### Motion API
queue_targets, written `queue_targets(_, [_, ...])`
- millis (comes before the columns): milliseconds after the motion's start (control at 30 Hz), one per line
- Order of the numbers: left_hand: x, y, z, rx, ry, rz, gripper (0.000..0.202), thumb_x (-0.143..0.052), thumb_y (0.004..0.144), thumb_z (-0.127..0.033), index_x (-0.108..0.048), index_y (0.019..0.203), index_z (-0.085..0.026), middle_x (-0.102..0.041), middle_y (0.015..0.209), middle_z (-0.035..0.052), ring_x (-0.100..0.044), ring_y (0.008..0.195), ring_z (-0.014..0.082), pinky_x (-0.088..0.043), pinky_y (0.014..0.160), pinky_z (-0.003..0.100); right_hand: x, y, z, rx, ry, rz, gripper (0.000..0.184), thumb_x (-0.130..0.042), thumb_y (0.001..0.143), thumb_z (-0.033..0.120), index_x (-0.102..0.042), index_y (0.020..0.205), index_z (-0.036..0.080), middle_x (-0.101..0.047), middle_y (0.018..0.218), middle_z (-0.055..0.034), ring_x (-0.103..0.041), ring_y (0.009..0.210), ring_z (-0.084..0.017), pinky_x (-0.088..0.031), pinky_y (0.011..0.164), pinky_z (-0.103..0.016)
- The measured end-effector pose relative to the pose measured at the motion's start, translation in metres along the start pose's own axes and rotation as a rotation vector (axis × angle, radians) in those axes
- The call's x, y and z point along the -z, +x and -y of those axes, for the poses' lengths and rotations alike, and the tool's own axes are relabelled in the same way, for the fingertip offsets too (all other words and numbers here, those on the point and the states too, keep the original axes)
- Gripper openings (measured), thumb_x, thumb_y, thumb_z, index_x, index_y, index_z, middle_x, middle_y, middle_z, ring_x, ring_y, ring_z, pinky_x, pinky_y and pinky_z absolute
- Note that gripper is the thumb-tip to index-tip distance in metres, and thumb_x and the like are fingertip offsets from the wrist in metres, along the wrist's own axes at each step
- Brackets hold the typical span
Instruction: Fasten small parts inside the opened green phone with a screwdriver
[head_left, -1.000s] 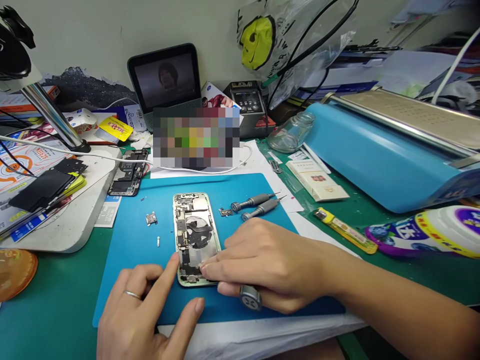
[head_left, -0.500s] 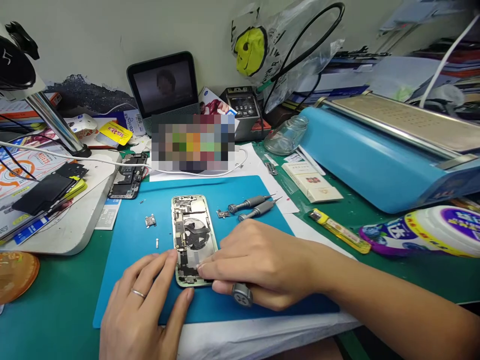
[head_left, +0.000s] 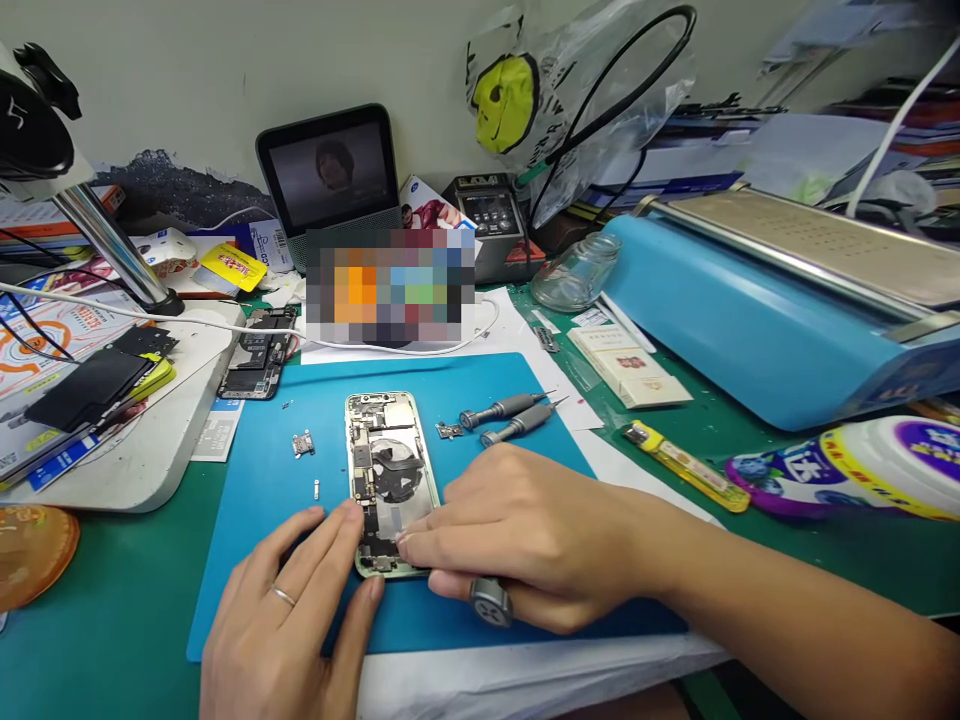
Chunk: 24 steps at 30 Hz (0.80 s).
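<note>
An opened phone body (head_left: 386, 470) with its inner parts showing lies upright on a blue work mat (head_left: 255, 520). My left hand (head_left: 289, 620), a ring on one finger, steadies the phone's lower left edge with its fingertips spread. My right hand (head_left: 525, 535) is closed round a grey screwdriver (head_left: 491, 602) whose round cap sticks out under the fingers; its fingertips press on the phone's lower right part. The driver's tip is hidden by my fingers.
Two more grey screwdrivers (head_left: 510, 415) and small loose parts (head_left: 302, 443) lie on the mat. Another opened phone (head_left: 259, 365), a small screen (head_left: 330, 175), a glass jar (head_left: 574, 270), a blue machine (head_left: 780, 300), a yellow lighter (head_left: 686, 465) and a white lamp base (head_left: 150, 440) surround it.
My left hand's fingers slid closer to the phone's lower left edge. My right hand shifted only slightly. The view drifted a little.
</note>
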<state>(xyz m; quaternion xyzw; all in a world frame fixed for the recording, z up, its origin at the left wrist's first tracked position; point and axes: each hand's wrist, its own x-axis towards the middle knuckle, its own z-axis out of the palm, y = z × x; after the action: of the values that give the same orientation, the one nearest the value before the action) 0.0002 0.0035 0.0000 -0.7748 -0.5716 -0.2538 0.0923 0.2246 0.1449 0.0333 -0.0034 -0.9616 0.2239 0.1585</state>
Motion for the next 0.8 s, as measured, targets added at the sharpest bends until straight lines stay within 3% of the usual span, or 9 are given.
queue_targets(800, [0.0013, -0.0013, -0.0006, 0.008, -0.008, 0.008, 0.046, -0.065, 0.096, -0.024, -0.057, 0.142, -0.021, -0.071, 0.133, 0.0004, -0.063, 0.122, 0.024, -0.055, 0.095, 0.037, 0.0006, 0.0011, 0.0016, 0.007, -0.016, 0.01, 0.016, -0.052, 0.095, 0.013, -0.064, 0.105, 0.015, -0.073, 0.088, -0.0012, -0.059, 0.066, -0.012, -0.032, 0.053, -0.032])
